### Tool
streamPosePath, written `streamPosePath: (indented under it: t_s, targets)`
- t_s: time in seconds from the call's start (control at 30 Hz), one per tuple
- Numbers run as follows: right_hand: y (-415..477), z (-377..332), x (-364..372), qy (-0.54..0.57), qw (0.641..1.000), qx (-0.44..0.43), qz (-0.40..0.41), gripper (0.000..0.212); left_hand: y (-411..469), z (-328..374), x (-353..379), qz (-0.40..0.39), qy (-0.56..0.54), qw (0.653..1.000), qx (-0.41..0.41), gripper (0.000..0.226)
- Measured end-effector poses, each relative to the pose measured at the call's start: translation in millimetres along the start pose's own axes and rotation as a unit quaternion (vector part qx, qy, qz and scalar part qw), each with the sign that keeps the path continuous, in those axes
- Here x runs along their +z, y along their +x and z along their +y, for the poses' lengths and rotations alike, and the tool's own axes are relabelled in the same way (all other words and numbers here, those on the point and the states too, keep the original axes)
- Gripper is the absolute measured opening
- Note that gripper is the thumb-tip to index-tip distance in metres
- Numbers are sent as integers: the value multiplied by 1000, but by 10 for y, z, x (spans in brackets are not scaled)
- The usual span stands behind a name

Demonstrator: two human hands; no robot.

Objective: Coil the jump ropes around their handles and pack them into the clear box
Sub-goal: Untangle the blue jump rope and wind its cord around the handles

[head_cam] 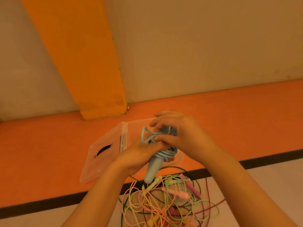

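Blue jump rope (165, 154): held up over the clear box (139, 122), with the cord wound in tight turns round its paired handles (151, 172). The last loops are loose at the top end. Left hand (139, 154): grip clamped round the handles just below the turns. Right hand (180, 133): grip pinched on the loose loops (fingers blurred, exact hold unclear).

Risks, as judged: the free end is not tucked. If the right grip lets go before it is secured, the turns could spring off and the coil unwind. A dangling loop could also snag in the pile of jump ropes (164, 202) below.

Containers: the box lies on the orange band of the floor (49, 153) near the wall, its lid (98, 161) folded open to the left. The hands hide most of the inside, and the strip showing by the hinge holds nothing I can make out. The pile lies mostly on the pale floor, across the black stripe (270, 159), all uncoiled.
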State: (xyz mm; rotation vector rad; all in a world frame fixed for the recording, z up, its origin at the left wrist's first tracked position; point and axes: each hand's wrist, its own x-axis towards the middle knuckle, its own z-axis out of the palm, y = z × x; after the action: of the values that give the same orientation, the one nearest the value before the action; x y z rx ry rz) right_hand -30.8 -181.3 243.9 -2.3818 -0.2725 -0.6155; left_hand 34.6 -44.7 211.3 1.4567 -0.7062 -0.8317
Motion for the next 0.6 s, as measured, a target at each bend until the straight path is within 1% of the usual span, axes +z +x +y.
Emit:
streamPosePath:
  t_s: [0.07,0.13,0.23,0.27,0.3,0.37,0.43,0.5,0.53,0.57,0.6]
  targets:
    - [-16,-51,-8,-6,1000,8,2,20,13,-11,-26,-8,26,1000,-8,17]
    - [-40,-45,-18,-33,999,17,5,21,17,-24,-16,7,72,997,-15,7]
    - [-64,69,10,-107,994,33,18,35,0,-52,82,34,172,984,-7,13]
    - [-68,104,29,-100,994,37,24,34,-1,-77,118,47,198,979,1,12]
    - [-71,141,42,-68,996,43,25,28,-3,-97,146,66,210,976,3,13]
    - [-79,201,48,5,999,52,16,13,-1,-113,173,96,193,976,-9,22]
    - [-78,217,36,30,998,55,15,17,-9,-83,181,83,129,988,-28,22]
    - [-74,215,42,56,996,67,32,20,-22,-38,178,46,-24,997,-57,24]
    - [-72,205,42,70,994,73,47,21,-30,-10,168,27,-123,989,-79,27]
    - [-72,202,40,85,991,77,64,20,-42,20,151,5,-213,972,-102,31]
    - [-71,197,29,101,988,80,82,18,-51,36,125,-16,-275,954,-119,36]
